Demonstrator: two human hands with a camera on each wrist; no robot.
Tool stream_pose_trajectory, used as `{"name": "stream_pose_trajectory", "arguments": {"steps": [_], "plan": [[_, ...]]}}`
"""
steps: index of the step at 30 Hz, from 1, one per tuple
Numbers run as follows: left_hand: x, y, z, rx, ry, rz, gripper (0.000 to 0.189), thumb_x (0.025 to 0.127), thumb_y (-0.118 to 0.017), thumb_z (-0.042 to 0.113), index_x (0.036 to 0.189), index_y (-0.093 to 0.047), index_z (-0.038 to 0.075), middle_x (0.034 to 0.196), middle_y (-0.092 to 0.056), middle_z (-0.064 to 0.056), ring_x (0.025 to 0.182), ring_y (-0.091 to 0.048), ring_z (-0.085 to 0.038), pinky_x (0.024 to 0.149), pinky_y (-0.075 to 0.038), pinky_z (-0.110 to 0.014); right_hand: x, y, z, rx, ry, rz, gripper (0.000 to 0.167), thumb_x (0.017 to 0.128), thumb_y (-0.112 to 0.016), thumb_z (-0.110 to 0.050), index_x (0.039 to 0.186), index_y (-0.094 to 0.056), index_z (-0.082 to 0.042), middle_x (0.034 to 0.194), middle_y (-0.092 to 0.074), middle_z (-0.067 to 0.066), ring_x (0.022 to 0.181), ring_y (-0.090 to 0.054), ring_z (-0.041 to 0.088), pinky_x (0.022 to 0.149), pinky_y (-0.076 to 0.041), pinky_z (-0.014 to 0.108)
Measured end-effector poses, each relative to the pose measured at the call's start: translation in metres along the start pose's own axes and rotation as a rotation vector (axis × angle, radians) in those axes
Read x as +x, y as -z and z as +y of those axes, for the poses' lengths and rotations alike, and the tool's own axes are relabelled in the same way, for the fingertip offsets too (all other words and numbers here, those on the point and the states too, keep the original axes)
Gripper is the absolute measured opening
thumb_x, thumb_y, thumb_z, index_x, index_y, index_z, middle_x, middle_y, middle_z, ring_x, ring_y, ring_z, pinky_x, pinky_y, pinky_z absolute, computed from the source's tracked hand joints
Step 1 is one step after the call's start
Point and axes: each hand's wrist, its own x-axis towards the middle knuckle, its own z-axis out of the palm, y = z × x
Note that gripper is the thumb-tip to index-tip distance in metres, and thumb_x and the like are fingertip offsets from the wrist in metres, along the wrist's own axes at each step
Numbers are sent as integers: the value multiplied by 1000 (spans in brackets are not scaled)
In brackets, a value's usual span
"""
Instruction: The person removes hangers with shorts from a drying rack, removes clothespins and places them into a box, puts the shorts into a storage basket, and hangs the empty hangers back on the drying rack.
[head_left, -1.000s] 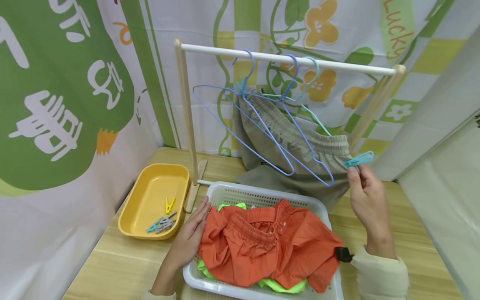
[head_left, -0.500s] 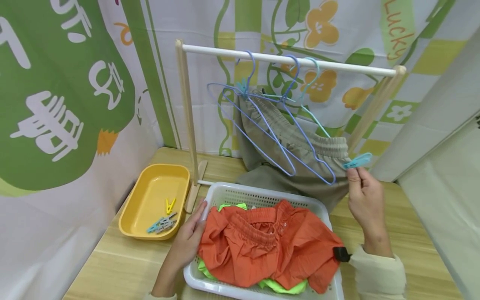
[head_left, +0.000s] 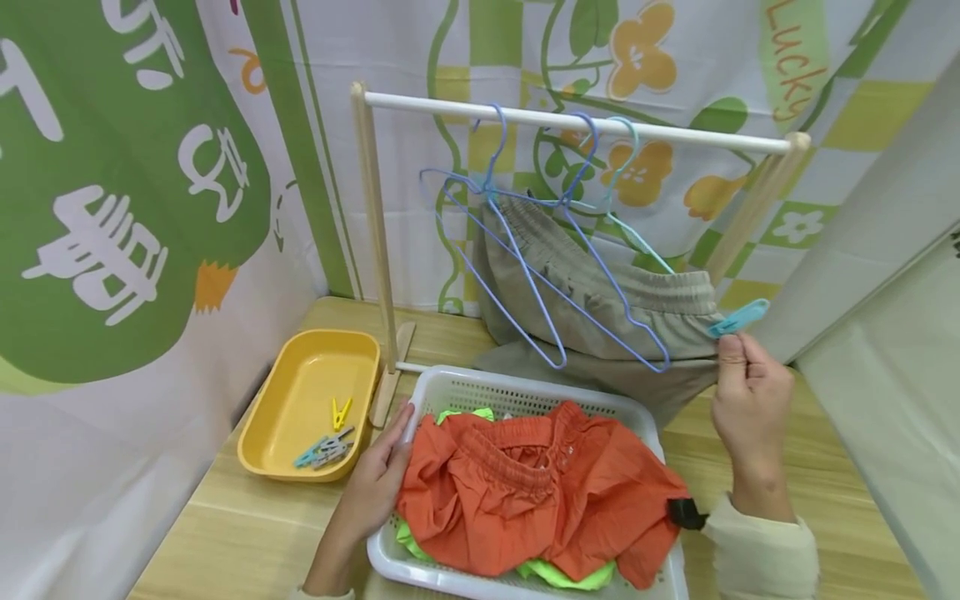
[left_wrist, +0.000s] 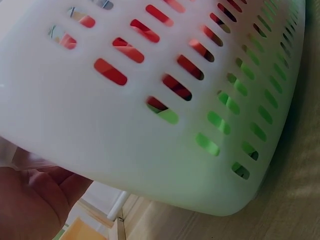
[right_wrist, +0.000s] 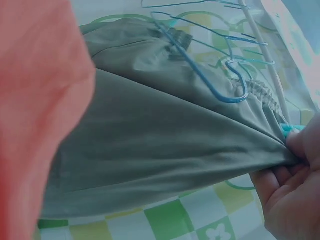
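My right hand (head_left: 752, 404) pinches the side of the grey-green elastic-waist pants (head_left: 562, 258) right below a turquoise clothespin (head_left: 738, 317) on the waistband. The right wrist view shows the pants (right_wrist: 165, 130) drawn taut toward thumb and fingers. They hang from a light teal hanger (head_left: 647, 242), their legs partly hidden behind the basket. Two blue hangers, one of them the left blue hanger (head_left: 525, 279), hang in front. With fingers extended, my left hand (head_left: 372, 483) rests on the left side of the white basket (head_left: 536, 390), which holds orange shorts (head_left: 510, 508).
The wooden rack (head_left: 372, 225) with a white rod (head_left: 675, 133) stands at the back of the table (head_left: 217, 533). A yellow tray (head_left: 300, 375) at left holds several clothespins (head_left: 326, 450). Bright green cloth (head_left: 570, 575) shows beneath the orange shorts. Printed curtains surround the table.
My right hand has moved right, pulling the pants' waist and the turquoise clothespin with it. The left blue hanger has swung. My left hand stays at the basket.
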Motion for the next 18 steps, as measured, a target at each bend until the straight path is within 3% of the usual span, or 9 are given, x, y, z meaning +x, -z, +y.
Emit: {"name": "stream_pose_trajectory", "arguments": {"steps": [9,18], "plan": [[0,1,1,10,13,-3,50,111,-47,11,160,-37,11,165,-31,-1,151,-26,-23,118,-21,-30,2,3,3,24,-105,137,45,106,-59,-16,71,-52,11,57,-29,-3,52,-24,7,49,-18,21],[1,0,0,6,11,2,50,110,-48,10,160,-38,11,163,-34,0,149,-29,-20,117,-23,-33,7,16,-10,31,-153,287,54,106,-59,-16,67,-38,15,58,-25,-5,53,-21,7,50,-14,19]]}}
